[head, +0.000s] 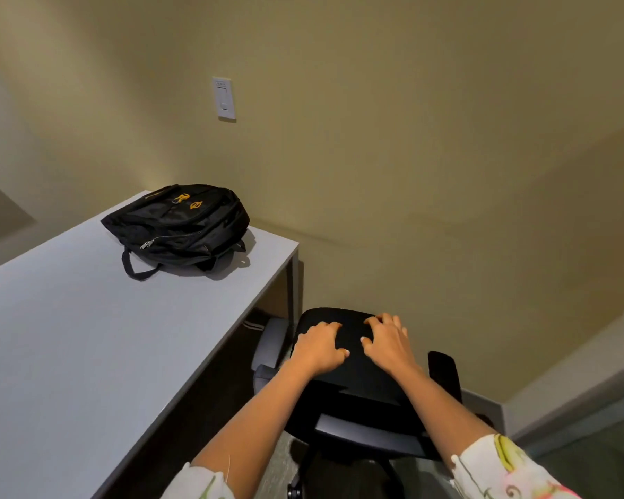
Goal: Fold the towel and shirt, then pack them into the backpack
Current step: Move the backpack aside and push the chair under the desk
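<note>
A black backpack [181,225] with yellow logos lies flat on the far end of the grey table [69,336], its zippers shut and a strap trailing toward me. Both my hands are off the table, to its right, on the top of a black office chair's backrest [353,376]. My left hand [319,349] and my right hand [388,340] lie side by side with fingers curled over the backrest's upper edge. Neither a towel nor a shirt shows in this view.
The chair's seat and an armrest [445,372] sit below my hands, close to the table's right edge. A beige wall with a white light switch [224,98] stands behind. A grey object [271,342] lies under the table.
</note>
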Tool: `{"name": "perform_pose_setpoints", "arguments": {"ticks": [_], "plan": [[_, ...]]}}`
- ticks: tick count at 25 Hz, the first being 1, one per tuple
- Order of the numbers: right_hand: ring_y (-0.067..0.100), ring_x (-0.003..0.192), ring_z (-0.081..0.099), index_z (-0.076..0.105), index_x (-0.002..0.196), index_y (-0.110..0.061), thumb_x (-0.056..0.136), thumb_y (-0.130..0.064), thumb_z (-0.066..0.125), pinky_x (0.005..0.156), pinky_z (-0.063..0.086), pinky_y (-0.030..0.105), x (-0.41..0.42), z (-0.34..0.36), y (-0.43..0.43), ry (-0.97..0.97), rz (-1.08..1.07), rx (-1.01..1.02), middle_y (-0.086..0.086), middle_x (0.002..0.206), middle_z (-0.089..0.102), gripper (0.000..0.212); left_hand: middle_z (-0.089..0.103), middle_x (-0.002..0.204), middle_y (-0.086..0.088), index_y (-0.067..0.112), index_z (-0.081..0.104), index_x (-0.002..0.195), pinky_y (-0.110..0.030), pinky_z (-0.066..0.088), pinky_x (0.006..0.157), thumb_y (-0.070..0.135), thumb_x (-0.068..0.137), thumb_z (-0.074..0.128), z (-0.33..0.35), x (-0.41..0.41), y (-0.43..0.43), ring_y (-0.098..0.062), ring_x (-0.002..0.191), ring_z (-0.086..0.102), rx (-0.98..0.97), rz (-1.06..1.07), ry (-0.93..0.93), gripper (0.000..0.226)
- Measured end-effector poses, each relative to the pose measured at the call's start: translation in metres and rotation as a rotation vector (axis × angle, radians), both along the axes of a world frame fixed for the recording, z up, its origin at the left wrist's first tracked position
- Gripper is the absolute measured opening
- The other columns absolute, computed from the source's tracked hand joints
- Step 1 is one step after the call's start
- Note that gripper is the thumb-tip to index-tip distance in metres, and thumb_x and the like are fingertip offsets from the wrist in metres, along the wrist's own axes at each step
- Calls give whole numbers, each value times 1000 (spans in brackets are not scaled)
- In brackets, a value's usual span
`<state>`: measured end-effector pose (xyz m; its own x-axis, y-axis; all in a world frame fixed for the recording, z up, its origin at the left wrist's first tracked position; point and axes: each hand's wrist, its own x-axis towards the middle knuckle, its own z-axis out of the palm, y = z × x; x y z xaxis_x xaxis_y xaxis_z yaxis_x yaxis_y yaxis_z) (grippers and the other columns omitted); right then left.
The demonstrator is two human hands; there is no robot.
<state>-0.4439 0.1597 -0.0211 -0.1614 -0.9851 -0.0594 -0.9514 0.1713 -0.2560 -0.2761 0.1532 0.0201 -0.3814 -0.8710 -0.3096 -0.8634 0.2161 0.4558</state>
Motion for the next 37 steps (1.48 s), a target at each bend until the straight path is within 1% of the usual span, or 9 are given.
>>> {"name": "perform_pose_setpoints", "arguments": {"ticks": [11,15,18,20,22,24,27,32,37], "plan": [[25,127,38,51,133,-21,93,-35,52,103,35,39,-47,-8,80,-24,89,52,4,136,47,43,46,144,-5,22,40,144,-46,34,106,44,95,51,-17,-46,75,-27,131,44,-54,-44,-145,55],[24,124,41,52,132,-20,96,-29,49,99,36,38,-35,-4,110,-3,99,-21,3,133,50,38,45,142,-5,21,41,143,-43,33,105,43,96,47,-20,-36,102,-26,131,40,-193,-77,-208,53],[25,109,51,60,119,-17,90,-20,58,86,44,37,-23,0,135,58,135,-165,5,119,57,29,45,139,-6,19,44,140,-40,38,102,43,97,42,-27,-26,128,-26,129,40,-361,-67,-194,49],[23,92,55,63,101,-18,86,-23,62,72,47,34,-13,-3,150,96,161,-289,3,102,60,17,52,125,-8,17,54,126,-37,46,89,43,96,38,-32,-20,143,-26,113,50,-501,-74,-213,43],[20,81,55,61,91,-19,92,-31,50,64,45,32,-6,-10,163,94,205,-324,1,90,59,17,56,112,-7,18,59,109,-35,46,78,43,96,31,-37,-16,152,-24,98,53,-596,-100,-247,40],[20,80,57,63,87,-18,96,-37,31,64,44,32,-3,-15,167,81,229,-295,-1,85,62,38,54,111,-6,18,57,105,-35,42,80,43,100,24,-40,-13,155,-24,98,51,-562,-78,-249,41],[25,82,64,68,83,-17,99,-42,23,68,45,36,-5,-9,172,96,203,-206,2,82,70,54,56,113,-6,18,56,109,-37,37,89,50,102,20,-40,-6,153,-25,104,49,-453,-115,-302,48],[29,88,66,70,80,-13,100,-51,26,69,41,35,-11,1,168,68,176,14,8,90,71,62,59,121,-10,13,52,125,-42,36,97,74,90,20,-32,-3,147,-29,114,51,-268,-216,-376,77],[30,88,66,56,66,-17,101,-47,28,66,37,36,-14,0,166,71,278,7,8,90,71,54,58,128,-14,10,47,136,-44,32,102,76,89,26,-22,-11,148,-31,121,49,-138,-184,-405,84]]}}
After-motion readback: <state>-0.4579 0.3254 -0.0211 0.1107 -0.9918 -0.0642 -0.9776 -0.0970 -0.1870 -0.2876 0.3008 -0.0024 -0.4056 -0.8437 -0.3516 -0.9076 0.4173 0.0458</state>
